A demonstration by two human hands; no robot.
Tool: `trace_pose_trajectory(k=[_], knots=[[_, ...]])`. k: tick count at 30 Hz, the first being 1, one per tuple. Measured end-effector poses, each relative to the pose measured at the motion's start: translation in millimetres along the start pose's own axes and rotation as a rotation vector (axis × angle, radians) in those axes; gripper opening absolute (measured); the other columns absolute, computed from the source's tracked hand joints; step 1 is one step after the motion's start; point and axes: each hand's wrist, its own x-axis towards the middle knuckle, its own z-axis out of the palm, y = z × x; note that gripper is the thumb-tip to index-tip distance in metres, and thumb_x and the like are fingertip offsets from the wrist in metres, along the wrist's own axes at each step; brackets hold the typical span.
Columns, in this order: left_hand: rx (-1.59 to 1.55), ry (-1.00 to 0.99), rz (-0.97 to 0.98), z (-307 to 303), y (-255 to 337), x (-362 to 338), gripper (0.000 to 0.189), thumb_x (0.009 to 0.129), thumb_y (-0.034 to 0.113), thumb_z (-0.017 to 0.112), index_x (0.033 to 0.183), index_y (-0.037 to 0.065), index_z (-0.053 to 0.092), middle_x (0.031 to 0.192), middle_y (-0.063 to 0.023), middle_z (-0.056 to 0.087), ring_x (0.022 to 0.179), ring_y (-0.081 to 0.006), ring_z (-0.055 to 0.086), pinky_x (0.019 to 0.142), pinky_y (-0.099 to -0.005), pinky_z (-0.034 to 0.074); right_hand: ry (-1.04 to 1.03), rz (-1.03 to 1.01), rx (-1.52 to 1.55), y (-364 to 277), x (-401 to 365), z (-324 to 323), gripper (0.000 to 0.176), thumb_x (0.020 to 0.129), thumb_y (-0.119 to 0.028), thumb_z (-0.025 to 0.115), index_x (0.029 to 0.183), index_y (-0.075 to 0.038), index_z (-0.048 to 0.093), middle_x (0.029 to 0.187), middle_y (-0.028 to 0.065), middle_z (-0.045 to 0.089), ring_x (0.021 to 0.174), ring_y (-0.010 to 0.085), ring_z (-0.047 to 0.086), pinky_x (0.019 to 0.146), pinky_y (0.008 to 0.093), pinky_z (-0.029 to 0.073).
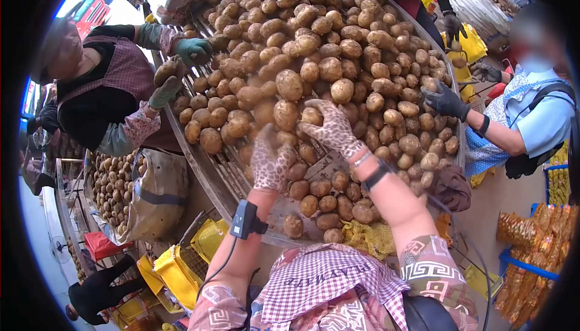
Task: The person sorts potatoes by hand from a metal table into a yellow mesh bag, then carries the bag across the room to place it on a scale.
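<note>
A large heap of brown, earthy potatoes [290, 84] covers a slatted metal sorting table [238, 201]. My right hand [335, 130], in a leopard-print glove, has its thumb and fingers closed around a potato [312, 116] at the middle of the heap. To its left, my left hand [270, 160], in a matching glove, is held over the slats with thumb and fingers apart. Its fingertips are smeared by motion, and a blurred potato [264, 113] is just beyond them. Between my forearms, a smaller group of potatoes [339, 201] lies at the near edge.
One person in green gloves [194, 50] holds potatoes at the left side; another's dark-gloved hand [446, 98] reaches in from the right. A yellow mesh bag [368, 237] and a dark cloth [450, 189] lie at the near edge. A white sack [160, 201] of potatoes stands left.
</note>
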Motion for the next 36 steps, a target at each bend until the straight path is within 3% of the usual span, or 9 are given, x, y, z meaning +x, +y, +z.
trace_pose_trajectory(k=[5, 9, 13, 17, 18, 21, 25, 31, 36], knots=[[0.428, -0.165, 0.027, 4, 4, 58, 0.068, 0.085, 0.027, 0.066, 0.142, 0.005, 0.036, 0.139, -0.0179, 0.047, 0.107, -0.0324, 0.061, 0.095, -0.0409, 0.047, 0.097, 0.736, 1.717, 24, -62, -19, 0.048, 0.089, -0.046, 0.059, 0.102, 0.0, 0.062, 0.1, 0.0155, 0.067, 0.091, 0.0279, 0.066, 0.08, 0.0434, 0.057], [0.718, -0.179, 0.066, 34, -4, 74, 0.077, 0.085, 0.035, 0.063, 0.147, 0.009, 0.027, 0.144, -0.0183, 0.041, 0.107, -0.0339, 0.061, 0.092, -0.0422, 0.048, 0.222, 0.731, 1.019, 51, -43, -49, 0.037, 0.09, -0.035, 0.062, 0.1, 0.002, 0.062, 0.091, 0.0137, 0.067, 0.077, 0.024, 0.066, 0.073, 0.0353, 0.057], [0.54, -0.2, -0.09, 32, 4, 81, 0.074, 0.085, 0.035, 0.063, 0.146, 0.009, 0.03, 0.14, -0.0172, 0.046, 0.11, -0.0329, 0.06, 0.093, -0.0415, 0.048, -0.086, 0.41, -0.518, 3, 9, -70, 0.084, 0.079, -0.051, 0.068, 0.142, -0.005, 0.036, 0.11, 0.0205, 0.064, 0.103, 0.0327, 0.062, 0.09, 0.044, 0.049], [0.339, -0.112, -0.056, 17, -13, 76, 0.067, 0.085, 0.037, 0.065, 0.14, 0.007, 0.041, 0.125, -0.0144, 0.06, 0.111, -0.0272, 0.06, 0.092, -0.0385, 0.049, -0.418, 0.453, -0.652, -23, 59, -75, 0.088, 0.078, -0.056, 0.065, 0.144, -0.005, 0.035, 0.129, 0.0214, 0.055, 0.116, 0.0343, 0.056, 0.093, 0.0448, 0.047], [-0.266, -0.211, -0.264, 16, -20, 72, 0.063, 0.086, 0.036, 0.064, 0.138, 0.008, 0.043, 0.124, -0.012, 0.061, 0.109, -0.0246, 0.061, 0.091, -0.038, 0.05, -0.425, 0.409, -0.672, -2, 65, -69, 0.098, 0.075, -0.057, 0.068, 0.146, -0.001, 0.03, 0.122, 0.0229, 0.06, 0.112, 0.0354, 0.059, 0.095, 0.0441, 0.047], [-1.557, -0.351, -0.708, 2, -17, 44, 0.052, 0.088, 0.036, 0.059, 0.131, 0.007, 0.051, 0.118, -0.0118, 0.062, 0.103, -0.022, 0.061, 0.081, -0.0361, 0.055, -0.338, 0.356, -0.637, 22, 60, -67, 0.08, 0.077, -0.051, 0.066, 0.141, -0.01, 0.042, 0.123, 0.0236, 0.059, 0.114, 0.0349, 0.058, 0.093, 0.042, 0.047], [-1.93, -0.582, -0.644, -7, -36, -10, 0.062, 0.086, 0.054, 0.056, 0.128, 0.008, 0.054, 0.121, -0.0139, 0.061, 0.104, -0.0289, 0.061, 0.086, -0.0509, 0.051, -0.057, 0.285, -0.21, 70, 39, -73, 0.064, 0.08, -0.034, 0.066, 0.132, -0.001, 0.049, 0.112, 0.0223, 0.064, 0.105, 0.0341, 0.062, 0.091, 0.0392, 0.048], [-2.062, -0.415, -0.646, -47, -47, -78, 0.054, 0.091, 0.044, 0.055, 0.128, 0.005, 0.053, 0.123, -0.0155, 0.06, 0.112, -0.0298, 0.059, 0.092, -0.0536, 0.05, -0.062, 0.822, 1.456, -30, -47, -76, 0.046, 0.082, -0.025, 0.065, 0.118, 0.002, 0.057, 0.102, 0.0194, 0.066, 0.077, 0.0326, 0.068, 0.065, 0.0439, 0.06], [-1.84, -0.247, -0.663, -86, -77, -148, 0.05, 0.094, 0.031, 0.052, 0.137, 0.006, 0.046, 0.128, -0.0155, 0.057, 0.109, -0.0296, 0.061, 0.086, -0.0478, 0.054, -0.445, 0.827, 1.299, -93, -105, 13, 0.053, 0.086, -0.02, 0.063, 0.132, 0.001, 0.047, 0.126, 0.016, 0.056, 0.109, 0.0254, 0.061, 0.086, 0.0374, 0.057]])
